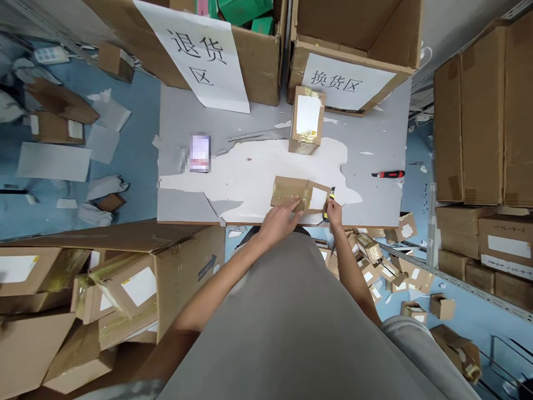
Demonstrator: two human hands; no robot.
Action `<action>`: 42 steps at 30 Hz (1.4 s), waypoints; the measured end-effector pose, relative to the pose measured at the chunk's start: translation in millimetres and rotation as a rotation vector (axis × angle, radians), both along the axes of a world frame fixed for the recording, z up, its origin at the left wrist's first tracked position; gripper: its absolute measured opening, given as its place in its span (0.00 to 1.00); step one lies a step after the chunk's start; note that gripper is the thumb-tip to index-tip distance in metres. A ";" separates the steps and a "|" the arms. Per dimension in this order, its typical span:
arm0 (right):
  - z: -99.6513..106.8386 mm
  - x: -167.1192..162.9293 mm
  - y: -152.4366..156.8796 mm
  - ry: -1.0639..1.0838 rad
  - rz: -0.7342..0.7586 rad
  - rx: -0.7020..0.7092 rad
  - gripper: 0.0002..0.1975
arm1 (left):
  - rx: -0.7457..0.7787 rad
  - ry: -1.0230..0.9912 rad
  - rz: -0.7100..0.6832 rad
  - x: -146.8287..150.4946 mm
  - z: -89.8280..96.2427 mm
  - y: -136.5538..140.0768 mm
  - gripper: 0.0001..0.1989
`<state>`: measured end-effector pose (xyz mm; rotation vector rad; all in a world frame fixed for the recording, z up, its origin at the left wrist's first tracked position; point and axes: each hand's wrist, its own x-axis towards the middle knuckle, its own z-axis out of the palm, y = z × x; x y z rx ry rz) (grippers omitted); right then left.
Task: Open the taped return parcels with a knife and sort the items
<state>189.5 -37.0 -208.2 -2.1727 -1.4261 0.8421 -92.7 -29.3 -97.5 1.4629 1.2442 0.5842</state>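
Note:
A small cardboard box (288, 190) with clear tape and a white label lies at the table's front edge. My left hand (280, 221) rests on its near side, fingers stretched out over the cardboard. In my right hand (334, 213), closed at the box's right end, is a yellow-and-black utility knife (332, 194), its upper part pointing away from me. Whether the blade touches the cardboard I cannot tell. Farther back stands a taped carton (307, 119) with a white label. A red-and-black utility knife (390, 174) lies on the right of the table.
Two large open cartons (262, 69) (353, 83) with paper signs line the table's (179, 205) back; green boxes (245, 10) fill the left one. A blurred phone-like object (200, 153) lies left. A big carton (187, 272) of parcels stands front left. Stacked cartons (483, 116) rise at right.

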 end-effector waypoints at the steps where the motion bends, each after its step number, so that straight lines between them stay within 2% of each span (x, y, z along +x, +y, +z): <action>1: 1.9 -5.2 -0.4 0.003 -0.012 -0.007 0.38 | 0.008 0.058 0.029 -6.7 -3.7 1.4 0.26; 4: 10.3 -27.4 2.0 0.057 -0.039 -0.031 0.38 | 0.010 0.222 0.171 -34.1 -20.0 10.7 0.30; 7: 25.8 -58.2 7.2 0.092 0.009 -0.045 0.34 | -0.038 0.278 0.327 -67.1 -47.5 22.3 0.25; 10: 50.1 -95.1 9.8 -0.003 0.138 -0.045 0.29 | -0.138 0.263 0.490 -100.1 -80.1 29.3 0.16; 13: 77.7 -137.6 8.4 -0.071 0.296 0.003 0.28 | -0.166 0.276 0.665 -128.8 -104.9 31.5 0.12; 16: 98.2 -181.3 8.3 -0.059 0.468 0.032 0.29 | -0.224 0.291 0.772 -149.1 -116.9 33.4 0.11; 20: 107.1 -215.3 15.9 -0.018 0.584 0.058 0.27 | -0.269 0.297 0.793 -160.5 -120.2 37.0 0.13; 22: 105.3 -212.1 20.5 -0.008 0.571 0.075 0.27 | -0.273 0.288 0.790 -160.4 -119.7 37.4 0.14; 24: 99.6 -194.4 23.7 -0.003 0.515 0.087 0.26 | -0.268 0.274 0.785 -156.3 -118.5 36.4 0.15; 27: 83.1 -148.0 25.3 0.017 0.377 0.059 0.24 | -0.264 0.204 0.755 -141.2 -115.7 33.7 0.17; 30: 60.5 -96.5 22.5 0.080 0.253 -0.025 0.21 | -0.290 0.130 0.652 -117.9 -110.4 32.5 0.20; 32: 46.7 -69.8 19.0 0.118 0.201 -0.089 0.18 | -0.281 0.157 0.578 -102.8 -105.0 35.1 0.21; 34: 36.9 -52.0 18.0 0.169 0.200 -0.110 0.17 | -0.208 0.241 0.556 -90.5 -98.7 43.8 0.23; 37: 31.0 -38.1 33.6 0.235 0.165 -0.052 0.23 | -0.013 0.296 0.565 -73.1 -90.3 75.5 0.33; 39: 30.4 -33.8 61.4 0.276 0.093 0.011 0.29 | 0.052 0.219 0.530 -55.9 -87.3 110.6 0.36; 42: 30.0 -34.0 125.6 0.329 0.003 0.084 0.36 | -0.070 0.056 0.482 -19.3 -85.2 173.1 0.39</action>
